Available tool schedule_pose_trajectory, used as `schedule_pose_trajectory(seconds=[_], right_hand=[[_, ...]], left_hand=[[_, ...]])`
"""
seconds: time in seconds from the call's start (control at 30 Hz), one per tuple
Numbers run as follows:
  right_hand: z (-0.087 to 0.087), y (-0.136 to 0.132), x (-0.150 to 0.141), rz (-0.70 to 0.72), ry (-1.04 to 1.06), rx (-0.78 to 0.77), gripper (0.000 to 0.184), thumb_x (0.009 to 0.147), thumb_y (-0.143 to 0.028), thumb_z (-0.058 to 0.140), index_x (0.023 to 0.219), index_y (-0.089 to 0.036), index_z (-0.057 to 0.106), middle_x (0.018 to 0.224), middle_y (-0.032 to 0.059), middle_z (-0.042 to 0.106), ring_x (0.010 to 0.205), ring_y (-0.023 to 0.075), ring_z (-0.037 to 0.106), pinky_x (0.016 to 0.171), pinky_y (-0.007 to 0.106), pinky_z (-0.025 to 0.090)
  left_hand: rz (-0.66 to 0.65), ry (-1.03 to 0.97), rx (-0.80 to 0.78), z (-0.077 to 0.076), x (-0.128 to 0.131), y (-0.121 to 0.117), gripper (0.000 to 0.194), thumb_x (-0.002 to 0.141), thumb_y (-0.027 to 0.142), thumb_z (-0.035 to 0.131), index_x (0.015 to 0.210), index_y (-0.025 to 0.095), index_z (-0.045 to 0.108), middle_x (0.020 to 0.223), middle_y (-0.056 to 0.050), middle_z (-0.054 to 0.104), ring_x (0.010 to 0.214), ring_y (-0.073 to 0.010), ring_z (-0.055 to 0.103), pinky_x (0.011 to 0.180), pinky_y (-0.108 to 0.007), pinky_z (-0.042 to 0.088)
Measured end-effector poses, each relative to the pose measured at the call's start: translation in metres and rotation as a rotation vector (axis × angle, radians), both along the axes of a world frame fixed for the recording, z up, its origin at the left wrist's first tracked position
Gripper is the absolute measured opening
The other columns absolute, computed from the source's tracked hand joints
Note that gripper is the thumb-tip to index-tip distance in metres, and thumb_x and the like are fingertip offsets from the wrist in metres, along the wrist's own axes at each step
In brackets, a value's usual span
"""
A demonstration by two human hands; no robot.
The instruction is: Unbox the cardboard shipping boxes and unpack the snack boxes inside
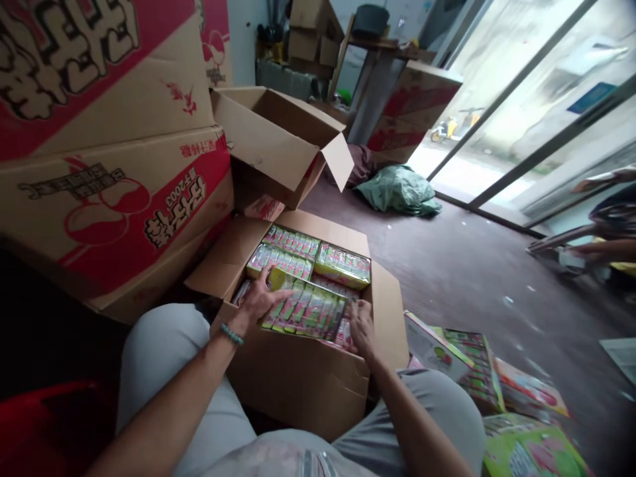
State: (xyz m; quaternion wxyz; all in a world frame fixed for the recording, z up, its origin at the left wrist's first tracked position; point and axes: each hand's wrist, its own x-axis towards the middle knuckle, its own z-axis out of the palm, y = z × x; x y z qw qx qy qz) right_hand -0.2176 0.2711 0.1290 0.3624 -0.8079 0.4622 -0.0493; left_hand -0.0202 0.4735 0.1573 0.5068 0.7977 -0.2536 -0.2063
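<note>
An open cardboard carton (298, 391) stands between my knees with its flaps folded out. Inside are several green-and-pink packs of wrapped sweets, among them one at the back right (342, 264). Tilted over the front of the carton is another such candy pack (305, 308). My left hand (261, 298), with a beaded bracelet at the wrist, grips its left end, thumb across the top. At the pack's right end, my right hand (362, 324) has its fingers curled against the edge. Part of the contents beneath is hidden by this pack.
Large printed cartons (163, 205) are stacked on the left. An open carton (283, 132) stands just behind mine. More candy packs (472, 364) lie on the floor at right. A green sack (400, 191) sits near the glass door. Another person's arm (609, 252) shows at far right.
</note>
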Motion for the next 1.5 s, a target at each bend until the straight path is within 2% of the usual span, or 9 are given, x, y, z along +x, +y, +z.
schedule_pose_trajectory(seconds=[0.13,0.27,0.43,0.6,0.8,1.1,1.2,1.33,1.5], right_hand=[[0.065,-0.019,-0.021,0.114,0.072,-0.358,0.042,0.097,-0.045,0.015,0.104,-0.020,0.048,0.078,0.0068,0.059,0.066,0.0209,0.054,0.058,0.028,0.031],[0.107,-0.009,-0.016,0.503,0.229,-0.612,0.028,0.096,-0.030,0.028,0.093,-0.020,0.055,0.081,0.0059,0.062,0.069,0.0183,0.053,0.061,0.029,0.027],[0.111,0.041,0.024,1.061,0.254,-0.651,0.014,0.090,-0.020,0.045,0.096,-0.021,0.058,0.087,0.0040,0.063,0.075,0.0166,0.055,0.071,0.030,0.028],[0.099,0.075,0.057,1.274,0.267,-0.678,0.016,0.092,-0.022,0.045,0.093,-0.018,0.060,0.079,0.0051,0.061,0.070,0.0173,0.053,0.072,0.033,0.027],[0.091,0.062,0.039,1.281,0.361,-0.679,0.021,0.092,-0.018,0.042,0.103,-0.018,0.060,0.089,0.0075,0.062,0.077,0.0190,0.054,0.079,0.035,0.029],[0.097,-0.086,-0.076,0.822,0.755,-0.614,0.031,0.086,-0.008,0.039,0.096,-0.021,0.065,0.088,0.0070,0.068,0.080,0.0195,0.062,0.072,0.032,0.029],[0.100,-0.071,-0.073,0.693,0.618,-0.554,0.031,0.092,-0.035,0.044,0.118,-0.022,0.056,0.092,0.0066,0.069,0.082,0.0221,0.063,0.073,0.032,0.033],[0.088,-0.009,-0.022,0.966,0.342,-0.455,0.089,0.066,-0.055,0.072,0.137,-0.015,0.036,0.108,0.0123,0.065,0.098,0.0264,0.060,0.085,0.034,0.034],[0.086,-0.005,0.000,0.928,0.384,-0.440,0.056,0.059,-0.047,0.073,0.102,-0.017,0.053,0.088,0.0064,0.067,0.083,0.0247,0.063,0.078,0.032,0.035]], left_hand=[[-0.124,0.014,-0.106,-0.008,-0.041,0.028,0.075,0.066,0.044,0.074,0.131,0.024,0.041,0.121,-0.010,0.057,0.113,-0.0264,0.055,0.092,-0.039,0.049],[-0.237,-0.063,-0.089,-0.025,-0.057,0.029,0.080,0.056,0.039,0.081,0.122,0.020,0.040,0.115,-0.012,0.056,0.108,-0.0275,0.055,0.093,-0.042,0.047],[-0.247,-0.096,-0.119,-0.036,-0.058,0.020,0.075,0.060,0.038,0.080,0.119,0.022,0.037,0.113,-0.007,0.054,0.104,-0.0256,0.054,0.090,-0.042,0.047],[-0.260,-0.161,-0.088,-0.041,-0.062,0.022,0.072,0.060,0.034,0.078,0.118,0.021,0.037,0.111,-0.008,0.052,0.103,-0.0251,0.053,0.090,-0.041,0.047],[-0.314,-0.181,-0.110,-0.040,-0.064,0.025,0.068,0.065,0.030,0.074,0.120,0.021,0.037,0.112,-0.008,0.052,0.106,-0.0248,0.052,0.092,-0.039,0.045],[-0.288,-0.102,-0.149,-0.040,-0.059,0.027,0.062,0.068,0.028,0.073,0.120,0.021,0.040,0.112,-0.008,0.053,0.104,-0.0240,0.054,0.088,-0.036,0.047],[-0.299,-0.075,-0.144,-0.042,-0.059,0.025,0.064,0.068,0.029,0.073,0.121,0.021,0.039,0.112,-0.008,0.054,0.104,-0.0236,0.055,0.089,-0.036,0.047],[-0.368,-0.079,-0.144,-0.039,-0.063,0.016,0.070,0.068,0.029,0.073,0.128,0.022,0.037,0.117,-0.010,0.053,0.106,-0.0240,0.054,0.091,-0.037,0.047],[-0.454,-0.106,-0.048,-0.034,-0.054,0.003,0.094,0.065,0.035,0.077,0.142,0.023,0.024,0.132,-0.015,0.046,0.122,-0.0290,0.047,0.101,-0.043,0.042]])
